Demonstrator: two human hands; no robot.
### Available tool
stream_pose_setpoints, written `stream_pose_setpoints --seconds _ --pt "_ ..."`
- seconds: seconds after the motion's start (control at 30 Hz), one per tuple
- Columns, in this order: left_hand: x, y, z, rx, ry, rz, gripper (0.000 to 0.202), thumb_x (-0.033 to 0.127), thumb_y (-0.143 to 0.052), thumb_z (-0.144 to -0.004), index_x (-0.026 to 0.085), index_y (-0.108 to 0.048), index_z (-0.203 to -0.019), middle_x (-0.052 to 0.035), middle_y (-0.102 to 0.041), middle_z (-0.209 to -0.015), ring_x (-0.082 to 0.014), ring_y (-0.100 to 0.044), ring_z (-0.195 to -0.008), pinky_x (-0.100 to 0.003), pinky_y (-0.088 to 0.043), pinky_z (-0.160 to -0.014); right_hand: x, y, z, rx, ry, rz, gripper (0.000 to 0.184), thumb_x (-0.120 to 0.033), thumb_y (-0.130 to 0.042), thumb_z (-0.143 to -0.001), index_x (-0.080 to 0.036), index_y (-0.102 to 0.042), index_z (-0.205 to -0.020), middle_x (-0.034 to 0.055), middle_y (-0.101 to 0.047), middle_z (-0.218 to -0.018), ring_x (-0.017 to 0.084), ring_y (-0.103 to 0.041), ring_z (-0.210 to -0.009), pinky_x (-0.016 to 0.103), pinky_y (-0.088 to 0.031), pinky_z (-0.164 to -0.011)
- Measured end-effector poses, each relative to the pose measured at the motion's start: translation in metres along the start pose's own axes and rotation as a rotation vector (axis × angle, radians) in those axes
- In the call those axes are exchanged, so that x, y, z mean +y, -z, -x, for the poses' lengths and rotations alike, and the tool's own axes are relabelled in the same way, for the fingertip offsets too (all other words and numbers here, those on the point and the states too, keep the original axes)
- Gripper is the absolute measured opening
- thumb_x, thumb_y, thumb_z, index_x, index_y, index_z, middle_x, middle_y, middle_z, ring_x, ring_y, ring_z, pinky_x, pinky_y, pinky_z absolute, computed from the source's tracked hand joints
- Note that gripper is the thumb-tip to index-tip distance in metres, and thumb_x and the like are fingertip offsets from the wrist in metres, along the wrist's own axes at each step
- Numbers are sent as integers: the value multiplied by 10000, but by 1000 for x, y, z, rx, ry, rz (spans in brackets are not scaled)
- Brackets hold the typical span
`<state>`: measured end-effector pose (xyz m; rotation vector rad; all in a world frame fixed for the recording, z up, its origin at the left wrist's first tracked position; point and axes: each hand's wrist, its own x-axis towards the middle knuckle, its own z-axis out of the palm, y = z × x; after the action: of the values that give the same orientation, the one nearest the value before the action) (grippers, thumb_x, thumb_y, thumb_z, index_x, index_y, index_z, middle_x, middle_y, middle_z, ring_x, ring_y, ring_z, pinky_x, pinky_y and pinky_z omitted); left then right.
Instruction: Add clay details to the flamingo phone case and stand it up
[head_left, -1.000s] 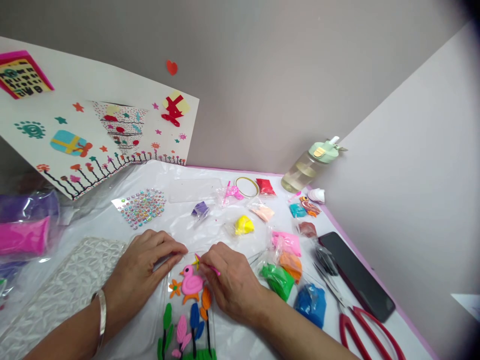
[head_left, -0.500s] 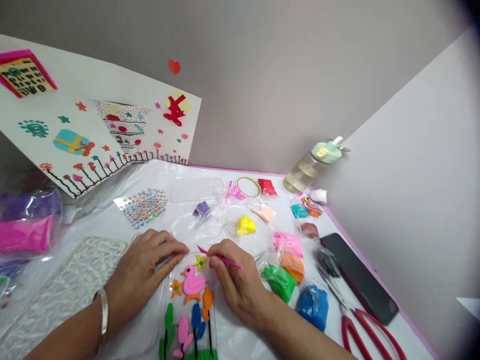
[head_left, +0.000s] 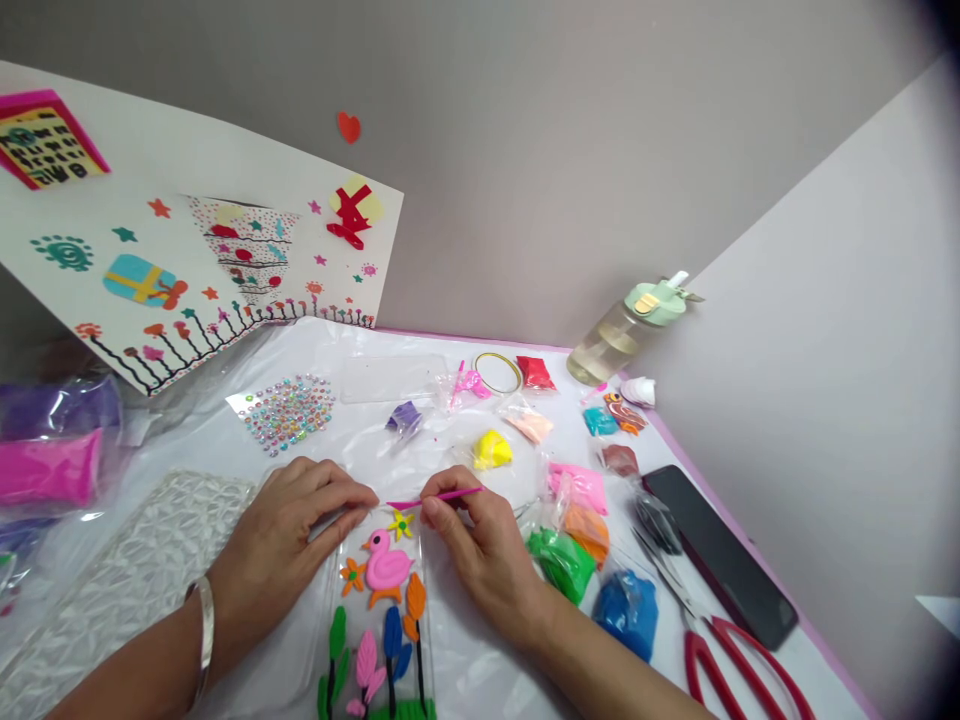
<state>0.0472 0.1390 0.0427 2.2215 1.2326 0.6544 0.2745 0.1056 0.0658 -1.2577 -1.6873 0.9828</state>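
A clear plastic panel (head_left: 356,588) lies at the lower middle, decorated with clay shapes. They include a pink duck (head_left: 388,570), a yellow flower (head_left: 400,523), an orange flower (head_left: 352,575) and coloured leaves on dark stems. My left hand (head_left: 296,535) is closed at the panel's top left corner, thumb and fingertips together on its edge. Between the thumb and fingers of my right hand (head_left: 480,555) is a thin pink clay modelling tool (head_left: 405,504). The tool lies nearly level just above the yellow flower, its tip pointing left toward my left fingertips.
Bagged clay surrounds the right hand: yellow (head_left: 492,450), green (head_left: 561,563), blue (head_left: 626,612). Red-handled scissors (head_left: 701,640) and a phone (head_left: 720,555) lie at right. A bottle (head_left: 626,325) stands behind; a gem sticker sheet (head_left: 289,412) and textured clear sheet (head_left: 150,570) are left.
The pink tool has swung from a slant to nearly level, its tip shifting slightly left and down. My right hand has turned and risen a little. My left hand stays put.
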Motion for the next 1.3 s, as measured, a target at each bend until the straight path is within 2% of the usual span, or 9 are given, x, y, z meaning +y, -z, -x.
stream_pose_setpoints --seconds 0.2,0.5,0.97,1.3 --pt "1 0 0 4 -3 16 197 362 -543 -968 299 -729 -986 -9 -696 -929 -274 -555 -918 -425 -390 -822 2 -3 3 0 52 134 113 -257 -521 -980 -197 -586 -909 -4 -603 -799 123 -536 -706 232 -397 -665" --pt "2 1 -1 -7 10 19 186 338 -555 -960 292 -735 -978 -12 -697 -927 -276 -558 -916 -423 -394 -816 -2 -1 4 -81 246 302 147 -205 -421 -1005 -189 -520 -897 17 -566 -798 138 -489 -688 250 -379 -649" --pt "0 0 0 11 -4 15 195 350 -554 -960 289 -739 -970 -10 -698 -921 -272 -558 -908 -418 -394 -806 1 -2 5 -103 333 426 135 -174 -383 -1003 -193 -495 -930 40 -574 -823 165 -501 -721 274 -388 -665" --pt "-1 -2 1 24 -9 23 188 368 -564 -960 297 -737 -973 -8 -699 -914 -271 -557 -897 -416 -394 -800 -4 -1 4 -213 491 595 126 -96 -397 -895 -199 -466 -873 60 -574 -794 198 -472 -717 302 -372 -624"
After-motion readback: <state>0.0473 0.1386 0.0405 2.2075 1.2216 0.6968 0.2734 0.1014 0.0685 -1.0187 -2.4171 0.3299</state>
